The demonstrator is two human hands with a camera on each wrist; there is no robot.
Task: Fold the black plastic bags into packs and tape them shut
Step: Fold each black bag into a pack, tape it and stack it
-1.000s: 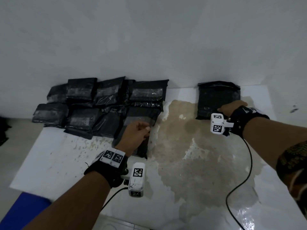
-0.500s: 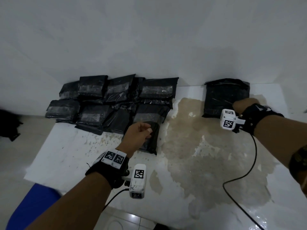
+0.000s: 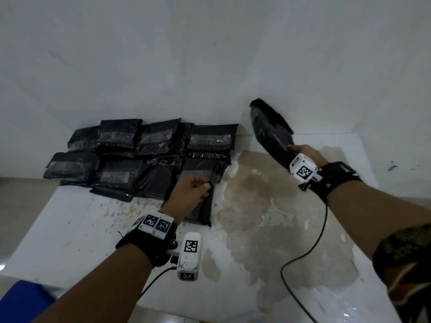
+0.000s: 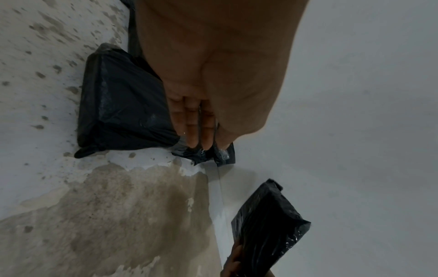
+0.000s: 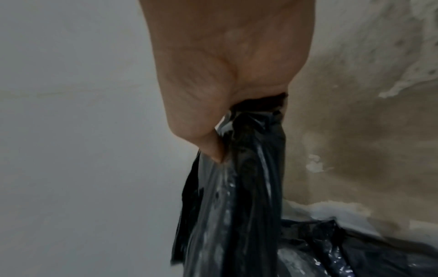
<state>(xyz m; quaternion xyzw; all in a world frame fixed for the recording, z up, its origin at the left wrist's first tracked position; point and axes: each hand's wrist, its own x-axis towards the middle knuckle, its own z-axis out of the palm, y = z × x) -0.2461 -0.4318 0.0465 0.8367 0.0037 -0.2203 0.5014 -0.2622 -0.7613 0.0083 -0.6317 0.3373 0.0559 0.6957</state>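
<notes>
Black plastic is gathered in the right hand (image 3: 303,151), whose fingers and thumb are curled round the near end of a black bag pack (image 3: 270,131) held up off the bench (image 3: 291,229). Its long axis runs from the hand up and away to the left, toward the white wall (image 3: 210,54), and its far end is clear of the bench top.

The left hand (image 3: 191,192) rests curled on the nearest taped pack (image 3: 200,183), at the right edge of the pile of taped packs (image 3: 121,159), which lies along the wall on the bench's left side. Whether that hand pinches the wrap or only presses it I cannot tell.

The lifted pack lies to the right of the pile and well apart from it, so the right hand is the nearer one for any move of that pack; setting it down to fold, by my reading, would mean swinging it left and toward the body.

The head view gives the spacing. The right wrist view shows the thumb bunching the crinkled film; the left wrist view shows straight fingertips (image 4: 196,135) on the taped pack's edge.
</notes>
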